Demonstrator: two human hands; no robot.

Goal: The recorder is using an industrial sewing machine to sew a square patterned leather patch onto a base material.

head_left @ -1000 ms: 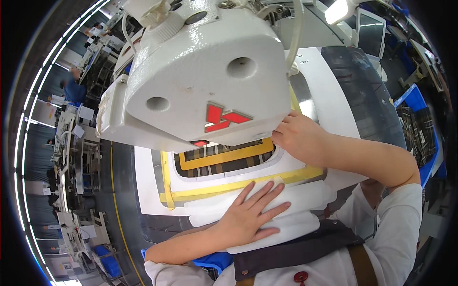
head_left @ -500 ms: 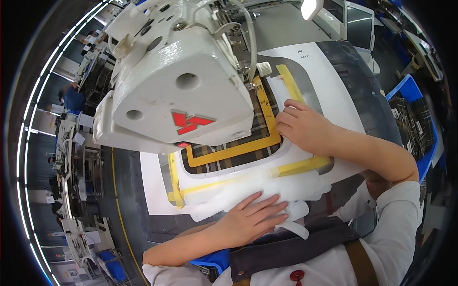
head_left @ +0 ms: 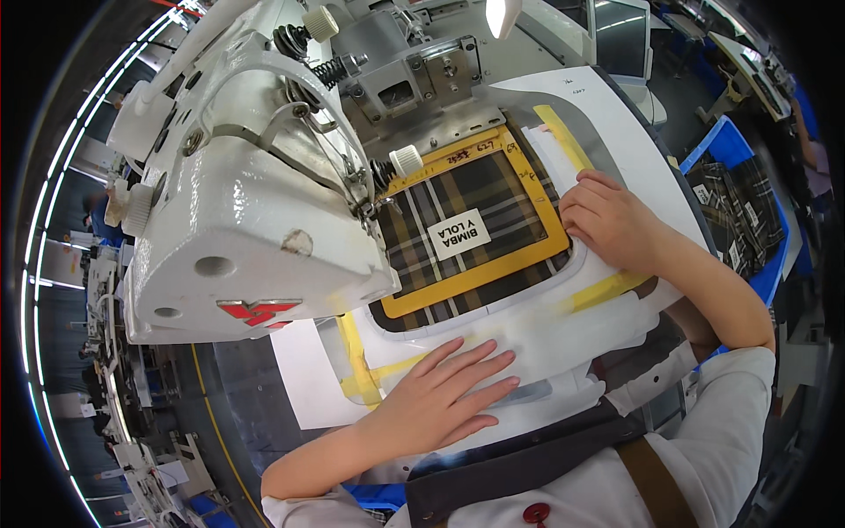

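Observation:
My left hand (head_left: 449, 396) lies palm down with its fingers spread over soft white sheets (head_left: 563, 343) at the near side. My right hand (head_left: 612, 220) is curled, its fingertips by the right side of a yellow frame (head_left: 547, 207). What its fingers close on, if anything, is hidden. Inside the frame lies dark plaid fabric (head_left: 493, 189) with a white rectangular label (head_left: 459, 234) on it. A metal clamp plate (head_left: 440, 141) meets the frame's far edge. The white sewing machine head (head_left: 255, 238) stands at the left, its needle area just left of the label.
Yellow tape strips (head_left: 563, 136) run along the white template beneath. A blue bin (head_left: 735, 145) of plaid pieces stands at the right. The grey screen (head_left: 621, 35) is at the far right, and a lamp (head_left: 502, 16) hangs at the top. Other workstations line the far left.
My view has shifted, so the machine head sits further left and the label and clamp plate now show. My left hand has its fingers spread wider. My right hand stays beside the frame.

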